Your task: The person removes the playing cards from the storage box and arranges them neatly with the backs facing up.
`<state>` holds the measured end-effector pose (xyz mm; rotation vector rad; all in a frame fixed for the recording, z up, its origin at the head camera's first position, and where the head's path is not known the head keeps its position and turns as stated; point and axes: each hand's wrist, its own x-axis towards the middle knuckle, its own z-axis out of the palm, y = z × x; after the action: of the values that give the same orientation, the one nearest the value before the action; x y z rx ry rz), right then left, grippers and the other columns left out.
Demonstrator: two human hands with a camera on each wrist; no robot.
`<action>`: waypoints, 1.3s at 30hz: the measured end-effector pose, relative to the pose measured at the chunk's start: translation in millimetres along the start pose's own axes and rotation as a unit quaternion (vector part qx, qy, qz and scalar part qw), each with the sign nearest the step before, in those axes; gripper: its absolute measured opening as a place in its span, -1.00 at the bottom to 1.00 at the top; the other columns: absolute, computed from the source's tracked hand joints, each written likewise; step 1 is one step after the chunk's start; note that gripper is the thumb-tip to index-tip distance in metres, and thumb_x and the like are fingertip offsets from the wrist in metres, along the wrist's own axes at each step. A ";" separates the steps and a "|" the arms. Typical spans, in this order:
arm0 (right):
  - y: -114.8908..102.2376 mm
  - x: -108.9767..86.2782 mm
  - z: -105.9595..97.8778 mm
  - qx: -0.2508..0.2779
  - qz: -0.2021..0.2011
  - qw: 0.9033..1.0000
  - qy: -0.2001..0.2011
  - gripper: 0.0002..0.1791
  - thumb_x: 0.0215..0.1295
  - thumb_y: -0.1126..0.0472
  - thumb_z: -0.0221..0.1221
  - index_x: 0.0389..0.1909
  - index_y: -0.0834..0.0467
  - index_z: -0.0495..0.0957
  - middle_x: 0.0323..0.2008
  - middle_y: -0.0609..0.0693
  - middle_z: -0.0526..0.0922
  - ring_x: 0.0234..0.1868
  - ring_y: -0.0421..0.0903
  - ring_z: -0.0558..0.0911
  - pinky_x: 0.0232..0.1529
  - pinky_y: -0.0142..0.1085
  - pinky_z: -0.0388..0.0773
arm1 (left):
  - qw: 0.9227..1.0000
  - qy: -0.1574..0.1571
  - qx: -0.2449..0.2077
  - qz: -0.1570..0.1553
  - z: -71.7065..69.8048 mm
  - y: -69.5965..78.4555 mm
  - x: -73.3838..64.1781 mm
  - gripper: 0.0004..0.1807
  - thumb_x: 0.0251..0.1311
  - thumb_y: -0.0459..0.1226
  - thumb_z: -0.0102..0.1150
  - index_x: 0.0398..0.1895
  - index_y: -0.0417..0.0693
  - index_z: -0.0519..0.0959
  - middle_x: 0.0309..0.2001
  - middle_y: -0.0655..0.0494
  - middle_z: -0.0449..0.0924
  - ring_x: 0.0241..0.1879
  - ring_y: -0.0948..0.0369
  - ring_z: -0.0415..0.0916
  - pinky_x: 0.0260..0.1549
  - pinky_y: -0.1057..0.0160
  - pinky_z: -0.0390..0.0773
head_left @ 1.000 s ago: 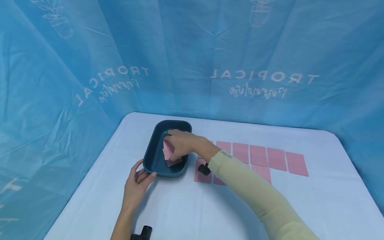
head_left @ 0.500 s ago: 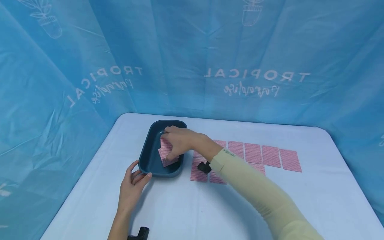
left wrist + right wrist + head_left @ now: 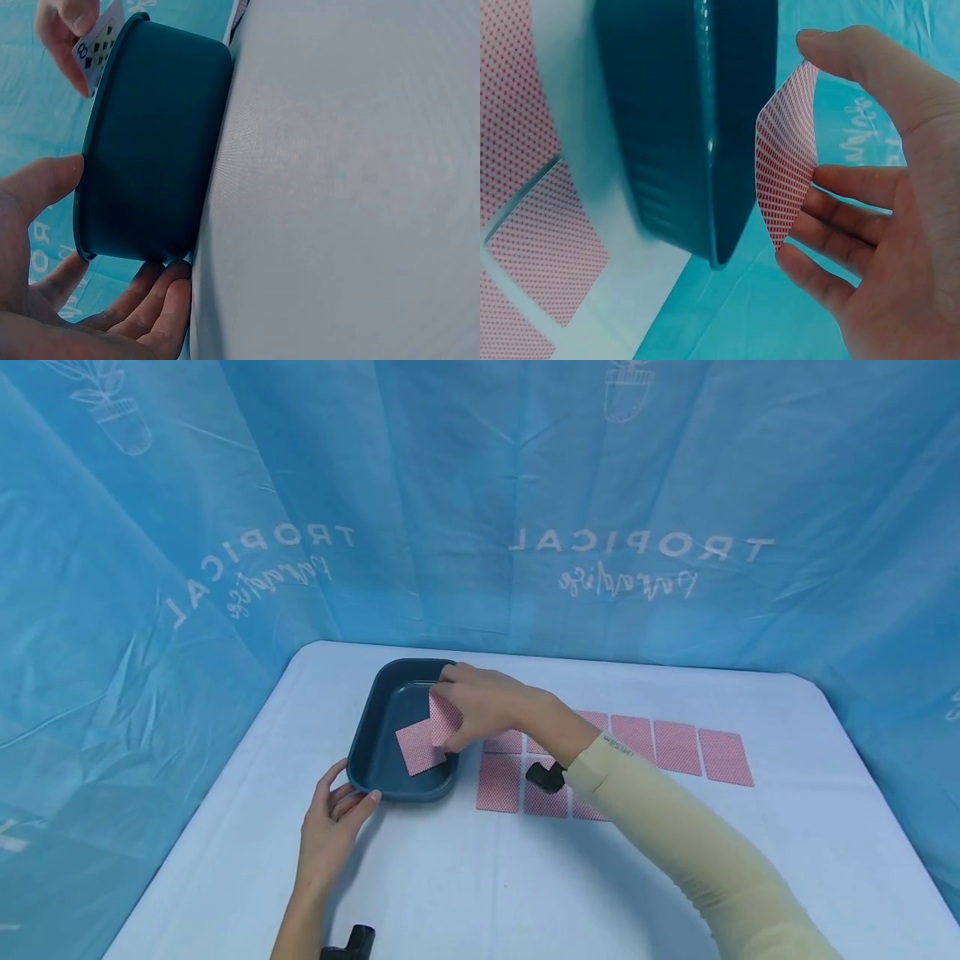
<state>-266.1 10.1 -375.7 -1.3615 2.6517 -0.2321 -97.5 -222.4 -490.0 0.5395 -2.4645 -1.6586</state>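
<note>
A dark teal rectangular tub (image 3: 365, 735) stands on the white table, left of the middle. My left hand (image 3: 330, 835) holds its near left corner, thumb at the rim (image 3: 84, 161) and fingers against the wall. My right hand (image 3: 487, 703) pinches a red-backed playing card (image 3: 444, 718) over the tub's right side. In the right wrist view that card (image 3: 784, 161) bows between thumb and fingers. Its face, a black eight (image 3: 97, 54), shows in the left wrist view. Another card (image 3: 418, 750) lies face down inside the tub, partly hidden by the held one.
Several red-backed cards (image 3: 498, 783) lie face down in two rows right of the tub, some hidden by my right arm. The back row ends at a card (image 3: 726, 757) farther right. A blue printed curtain (image 3: 480, 485) hangs behind the white table (image 3: 450, 893).
My right hand has moved right with the pinched card, from over the tub's middle to its right rim. More of the card inside shows. The left hand keeps its hold; the head view shifted slightly.
</note>
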 end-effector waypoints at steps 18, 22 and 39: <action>17.2 -33.9 13.8 -0.027 0.019 0.999 -0.006 -0.06 -0.08 -0.31 0.33 0.31 0.09 0.37 0.08 -0.11 0.40 0.08 -0.19 0.34 0.01 -0.29 0.46 | 1.000 -0.012 -0.013 -0.002 -0.1 -3.1 -2.4 -0.17 0.13 0.09 0.29 0.44 0.31 0.15 0.20 -0.05 0.44 0.09 0.08 0.51 0.04 0.02 0.49; 22.1 -40.3 16.3 -0.030 0.015 0.999 0.001 -0.05 -0.08 -0.33 0.32 0.31 0.09 0.38 0.06 -0.12 0.39 0.05 -0.20 0.34 -0.01 -0.31 0.46 | 1.000 -0.007 -0.009 0.001 0.1 -3.3 -0.6 -0.19 0.12 0.10 0.29 0.43 0.34 0.16 0.18 -0.01 0.46 0.08 0.13 0.52 0.02 0.07 0.52; 39.6 -75.8 30.6 -0.038 0.037 0.998 -0.026 -0.06 -0.06 -0.27 0.35 0.31 0.15 0.37 0.11 -0.05 0.39 0.07 -0.14 0.38 0.01 -0.23 0.49 | 1.000 -0.008 -0.013 -0.005 -1.7 0.8 3.1 -0.19 0.12 0.09 0.30 0.43 0.33 0.17 0.19 -0.04 0.45 0.09 0.10 0.51 0.04 0.01 0.49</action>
<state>-247.5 92.6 -408.9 -1.2702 2.6871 -0.0866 -100.1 -224.7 -488.9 0.5397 -2.4520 -1.7026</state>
